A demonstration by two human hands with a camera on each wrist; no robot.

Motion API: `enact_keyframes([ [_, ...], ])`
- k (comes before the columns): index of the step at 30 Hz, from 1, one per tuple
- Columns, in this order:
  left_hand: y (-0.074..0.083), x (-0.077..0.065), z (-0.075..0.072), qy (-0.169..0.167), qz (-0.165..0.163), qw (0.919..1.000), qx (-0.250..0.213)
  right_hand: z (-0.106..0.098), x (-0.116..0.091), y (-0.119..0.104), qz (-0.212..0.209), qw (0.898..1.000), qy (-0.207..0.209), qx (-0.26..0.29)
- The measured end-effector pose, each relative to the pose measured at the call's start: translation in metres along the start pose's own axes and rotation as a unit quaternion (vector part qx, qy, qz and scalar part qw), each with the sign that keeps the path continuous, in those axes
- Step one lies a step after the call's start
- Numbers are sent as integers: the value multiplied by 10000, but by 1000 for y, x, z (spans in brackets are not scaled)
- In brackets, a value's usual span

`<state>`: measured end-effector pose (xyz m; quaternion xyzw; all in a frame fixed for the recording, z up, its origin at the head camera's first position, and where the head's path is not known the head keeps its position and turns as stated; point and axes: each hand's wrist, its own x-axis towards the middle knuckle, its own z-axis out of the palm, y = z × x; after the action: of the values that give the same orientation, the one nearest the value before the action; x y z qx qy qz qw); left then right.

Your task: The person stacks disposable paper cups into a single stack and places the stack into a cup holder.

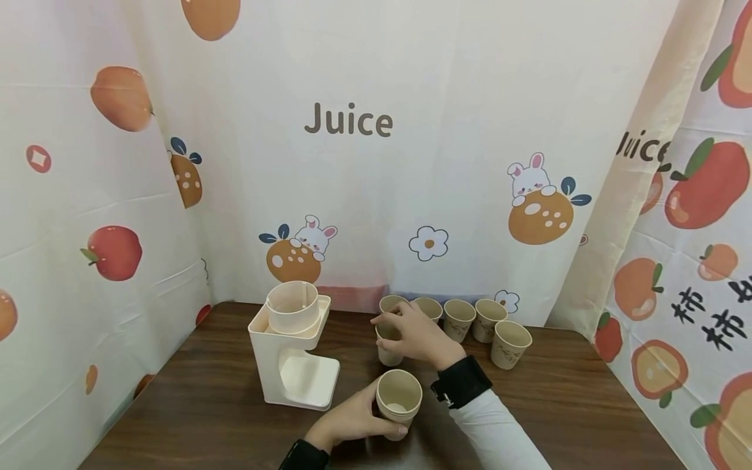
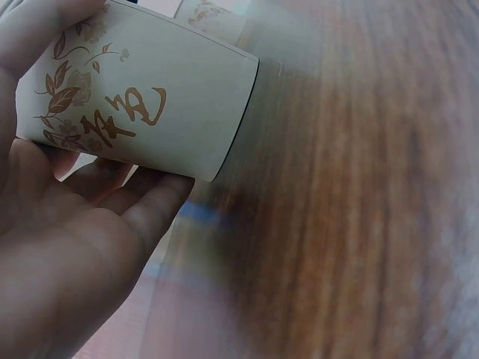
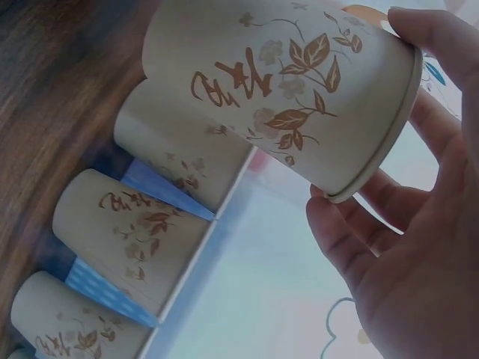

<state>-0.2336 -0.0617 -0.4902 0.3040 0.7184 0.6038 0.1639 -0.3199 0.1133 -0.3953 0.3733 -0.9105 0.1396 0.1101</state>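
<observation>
In the head view my left hand [image 1: 355, 416] grips a small nested stack of paper cups [image 1: 401, 418], upright near the front of the table. The left wrist view shows the printed side of the outer cup [image 2: 172, 97], with fingers and thumb around it. Farther back, my right hand [image 1: 422, 334] holds a single paper cup [image 1: 388, 351] by its rim from above. That cup [image 3: 314, 105] carries a brown leaf print in the right wrist view, where the fingertips touch its rim on opposite sides. Whether its base touches the table is hard to tell.
Several matching paper cups [image 1: 458, 320] stand in a row along the back, and the rightmost one [image 1: 510, 346] sits slightly forward. A cream-coloured machine with a round top [image 1: 267, 365] stands left of my hands. A printed curtain [image 1: 364, 196] hangs behind the wooden table [image 1: 194, 391].
</observation>
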Motion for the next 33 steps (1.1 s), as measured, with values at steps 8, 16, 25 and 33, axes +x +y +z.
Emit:
enact_keyframes([
  [8, 1, 1, 1, 19, 68, 10000, 70, -22, -9, -9, -46, 9998, 169, 89],
  [16, -1, 1, 0, -14, 138, 9999, 37, -48, -23, -21, 33, 9997, 219, 89],
  [25, -1, 1, 0, -106, 135, 9999, -3, -69, -37, -36, 107, 9996, 149, 201],
  [33, -1, 1, 0, -37, 125, 9998, 126, -78, -46, -43, 61, 9993, 362, -47],
])
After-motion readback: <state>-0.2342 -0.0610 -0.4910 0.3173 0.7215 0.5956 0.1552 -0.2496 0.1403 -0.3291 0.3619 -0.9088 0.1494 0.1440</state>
